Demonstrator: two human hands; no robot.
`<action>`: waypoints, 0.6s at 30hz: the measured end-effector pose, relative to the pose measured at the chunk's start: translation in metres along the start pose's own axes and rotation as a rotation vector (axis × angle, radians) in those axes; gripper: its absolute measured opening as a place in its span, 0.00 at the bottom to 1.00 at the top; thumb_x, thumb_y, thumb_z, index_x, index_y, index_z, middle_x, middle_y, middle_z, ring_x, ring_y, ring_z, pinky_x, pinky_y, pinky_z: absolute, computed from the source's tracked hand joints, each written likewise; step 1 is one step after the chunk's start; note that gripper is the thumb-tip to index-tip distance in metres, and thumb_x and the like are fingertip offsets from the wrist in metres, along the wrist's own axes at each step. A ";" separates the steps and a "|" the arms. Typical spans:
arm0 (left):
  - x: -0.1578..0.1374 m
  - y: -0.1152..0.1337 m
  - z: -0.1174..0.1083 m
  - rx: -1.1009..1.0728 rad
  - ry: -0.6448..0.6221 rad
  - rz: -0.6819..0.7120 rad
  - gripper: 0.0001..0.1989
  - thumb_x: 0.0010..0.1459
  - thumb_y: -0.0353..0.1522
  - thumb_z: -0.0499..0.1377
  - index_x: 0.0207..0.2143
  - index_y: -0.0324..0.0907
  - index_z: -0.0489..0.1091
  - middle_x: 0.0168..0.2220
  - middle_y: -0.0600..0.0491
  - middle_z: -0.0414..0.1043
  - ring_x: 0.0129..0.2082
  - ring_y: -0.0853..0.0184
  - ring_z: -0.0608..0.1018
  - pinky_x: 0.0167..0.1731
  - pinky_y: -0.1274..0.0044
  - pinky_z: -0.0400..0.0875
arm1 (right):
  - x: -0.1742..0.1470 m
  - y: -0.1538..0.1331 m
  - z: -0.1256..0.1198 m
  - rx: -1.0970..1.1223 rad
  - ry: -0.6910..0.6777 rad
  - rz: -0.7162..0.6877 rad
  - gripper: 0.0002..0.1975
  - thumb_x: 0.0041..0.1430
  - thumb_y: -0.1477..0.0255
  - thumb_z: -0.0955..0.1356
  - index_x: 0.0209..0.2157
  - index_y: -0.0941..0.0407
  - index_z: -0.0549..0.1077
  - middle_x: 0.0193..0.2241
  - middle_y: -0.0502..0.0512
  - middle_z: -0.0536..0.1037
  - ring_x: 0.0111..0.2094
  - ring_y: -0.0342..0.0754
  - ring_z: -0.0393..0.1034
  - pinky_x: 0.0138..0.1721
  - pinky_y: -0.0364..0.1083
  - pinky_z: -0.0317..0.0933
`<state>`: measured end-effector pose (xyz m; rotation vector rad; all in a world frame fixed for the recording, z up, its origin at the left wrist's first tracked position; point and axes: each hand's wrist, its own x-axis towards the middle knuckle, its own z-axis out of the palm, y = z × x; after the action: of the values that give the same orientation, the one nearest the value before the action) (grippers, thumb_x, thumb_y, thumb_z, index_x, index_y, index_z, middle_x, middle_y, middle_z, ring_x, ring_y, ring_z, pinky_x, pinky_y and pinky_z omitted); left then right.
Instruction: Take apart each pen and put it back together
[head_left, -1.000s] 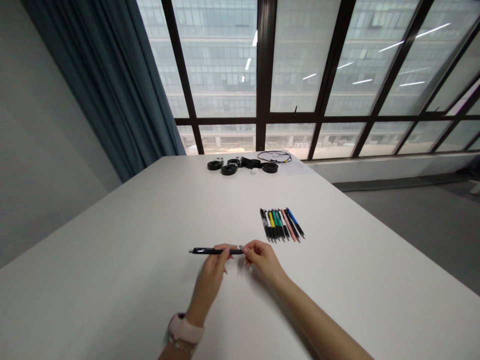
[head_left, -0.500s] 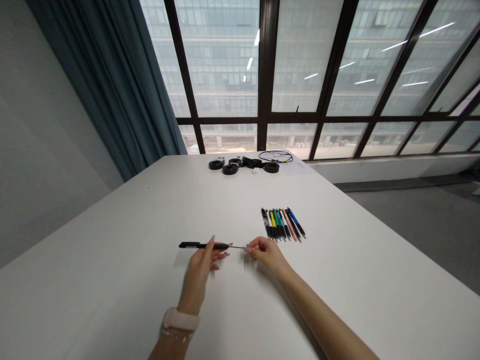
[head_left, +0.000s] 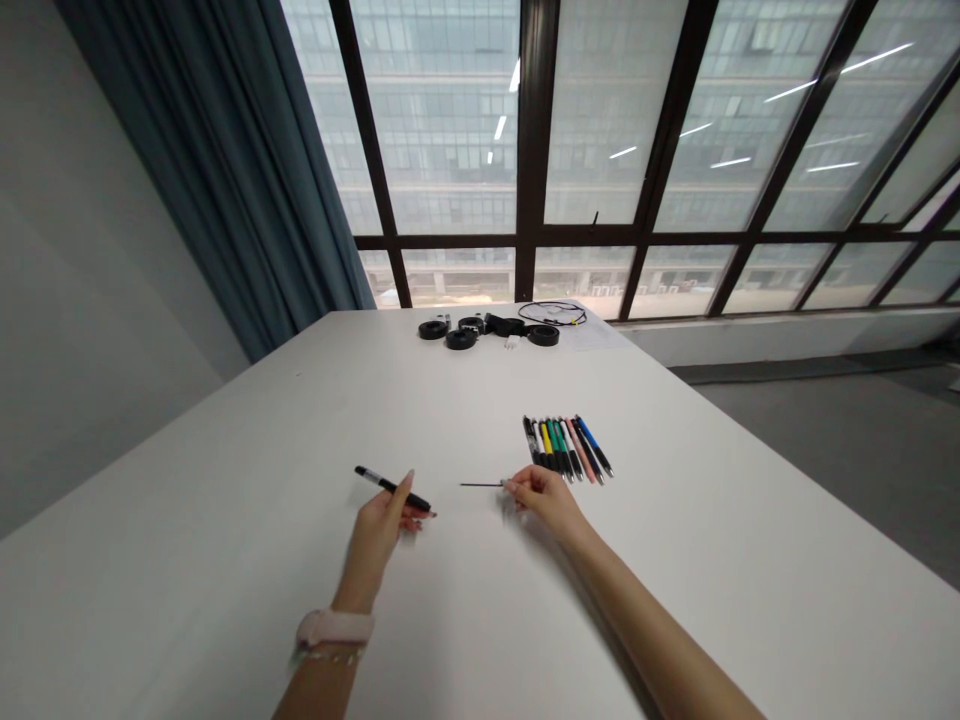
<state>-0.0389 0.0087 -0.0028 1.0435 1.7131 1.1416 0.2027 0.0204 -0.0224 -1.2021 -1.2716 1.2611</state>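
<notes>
My left hand [head_left: 384, 512] is closed around a black pen barrel [head_left: 376, 479], which tilts down toward the right. Between the fingertips of my right hand [head_left: 546, 500] is the end of a thin dark pen refill [head_left: 480, 485], its free end pointing left toward the barrel. A gap separates the refill from the barrel. Beyond my right hand lies a row of pens [head_left: 566, 448] in black, white, yellow, green, pink and blue, side by side on the white table.
Several black tape rolls [head_left: 460, 340] and small items lie at the table's far end, beside a coiled black cable [head_left: 552, 314]. The white table [head_left: 337, 420] has its right edge above a grey floor. A blue curtain [head_left: 225, 180] hangs at the left.
The refill has come fully out of the barrel. My left hand has moved left and the barrel now slants; my right hand has shifted slightly right with the refill.
</notes>
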 end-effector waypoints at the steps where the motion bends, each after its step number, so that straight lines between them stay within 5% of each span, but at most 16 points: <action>1: 0.000 -0.002 -0.001 0.056 -0.020 0.022 0.32 0.38 0.65 0.56 0.16 0.44 0.66 0.16 0.48 0.73 0.15 0.66 0.70 0.19 0.75 0.62 | -0.001 0.000 -0.001 -0.063 0.025 -0.014 0.16 0.49 0.58 0.74 0.24 0.56 0.72 0.15 0.45 0.68 0.20 0.43 0.64 0.25 0.43 0.58; 5: -0.008 -0.007 0.000 0.423 -0.065 0.138 0.32 0.51 0.62 0.49 0.14 0.46 0.61 0.12 0.55 0.64 0.15 0.67 0.67 0.20 0.75 0.57 | -0.012 -0.002 0.000 -0.495 0.118 -0.156 0.05 0.59 0.72 0.67 0.29 0.56 0.74 0.24 0.51 0.76 0.27 0.47 0.69 0.30 0.44 0.58; 9: -0.022 -0.003 0.005 0.723 -0.069 0.188 0.28 0.61 0.55 0.46 0.19 0.45 0.62 0.18 0.56 0.67 0.21 0.66 0.71 0.23 0.76 0.55 | -0.024 -0.007 0.010 -0.862 0.069 -0.274 0.06 0.62 0.78 0.65 0.36 0.58 0.75 0.34 0.57 0.80 0.37 0.50 0.73 0.38 0.45 0.61; 18: -0.028 0.002 0.011 1.076 -0.097 0.216 0.26 0.67 0.48 0.44 0.23 0.44 0.66 0.26 0.51 0.77 0.28 0.63 0.78 0.25 0.75 0.54 | -0.029 -0.017 0.029 -1.188 -0.046 -0.261 0.08 0.66 0.78 0.64 0.38 0.59 0.76 0.37 0.58 0.80 0.40 0.51 0.74 0.39 0.44 0.60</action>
<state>-0.0195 -0.0139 0.0011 1.9000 2.1890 0.1790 0.1752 -0.0108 -0.0060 -1.6857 -2.2331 0.2432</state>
